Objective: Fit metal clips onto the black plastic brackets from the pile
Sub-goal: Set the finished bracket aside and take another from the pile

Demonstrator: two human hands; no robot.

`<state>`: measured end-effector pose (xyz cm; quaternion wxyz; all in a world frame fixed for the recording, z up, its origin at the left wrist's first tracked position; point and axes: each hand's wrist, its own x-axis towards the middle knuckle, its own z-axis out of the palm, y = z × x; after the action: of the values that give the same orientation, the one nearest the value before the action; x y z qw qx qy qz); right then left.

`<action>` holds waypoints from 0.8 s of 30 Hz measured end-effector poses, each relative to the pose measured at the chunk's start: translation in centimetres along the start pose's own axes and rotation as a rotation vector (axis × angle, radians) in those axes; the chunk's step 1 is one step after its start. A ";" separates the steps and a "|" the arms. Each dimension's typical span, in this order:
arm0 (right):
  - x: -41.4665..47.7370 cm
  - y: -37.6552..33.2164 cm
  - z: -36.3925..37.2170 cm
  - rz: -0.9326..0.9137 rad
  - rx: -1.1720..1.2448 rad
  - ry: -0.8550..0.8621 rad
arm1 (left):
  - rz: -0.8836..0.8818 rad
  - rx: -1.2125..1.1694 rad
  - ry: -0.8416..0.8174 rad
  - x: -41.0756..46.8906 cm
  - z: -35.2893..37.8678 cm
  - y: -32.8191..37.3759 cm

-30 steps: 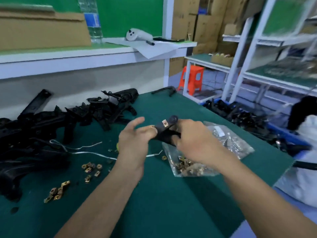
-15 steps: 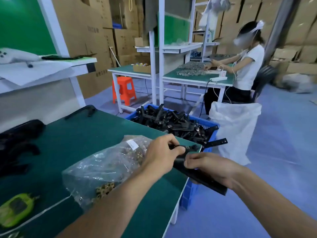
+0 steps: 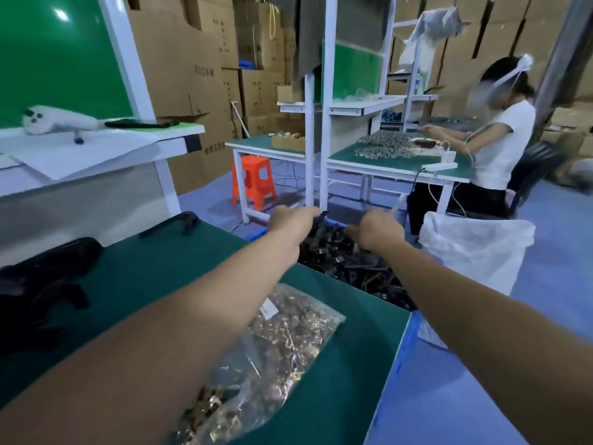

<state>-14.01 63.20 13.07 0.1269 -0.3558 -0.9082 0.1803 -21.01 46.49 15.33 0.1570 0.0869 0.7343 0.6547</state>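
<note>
A careless release could send a part past the blue plastic crate [image 3: 414,319] to the floor, since our left hand [image 3: 293,220] and right hand [image 3: 375,229] hover above its heap of black plastic brackets [image 3: 353,268]. Both hands look curled, but blur hides whether they pinch anything. The clear bag of metal clips [image 3: 279,342] lies on the table under our left forearm.

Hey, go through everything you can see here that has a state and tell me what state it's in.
Left hand, stretched over the bin, fingers curled; grip blurred.
Right hand, over the bin, fingers curled; grip blurred.
Bin, piled with black brackets.
Bag of clips, lying flat on the table.
White sack, standing open.
Orange stool, upright.
</note>
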 end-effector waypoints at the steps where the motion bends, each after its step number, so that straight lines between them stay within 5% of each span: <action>1: -0.7 -1.7 1.6 -0.028 0.110 0.027 | 0.083 0.053 0.041 -0.3 -1.7 0.0; 4: -3.5 -8.1 5.9 -0.124 0.470 -0.001 | 0.189 0.036 0.142 -1.6 -7.5 -0.7; 8: -8.8 -16.1 9.4 -0.230 0.626 -0.169 | 0.229 -0.019 0.311 -4.9 -15.2 -2.7; 16: -21.3 -29.7 13.4 -0.549 0.567 -0.565 | 0.249 0.108 0.669 -14.0 -32.4 -7.3; 24: -29.8 -38.4 19.9 -0.742 0.350 -0.794 | 0.002 0.331 0.955 -24.7 -47.1 -14.5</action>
<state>-22.90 11.62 8.11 -0.1124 0.1081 -0.9070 0.3912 -12.98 -7.61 8.24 -0.2131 -0.1978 0.8179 0.4964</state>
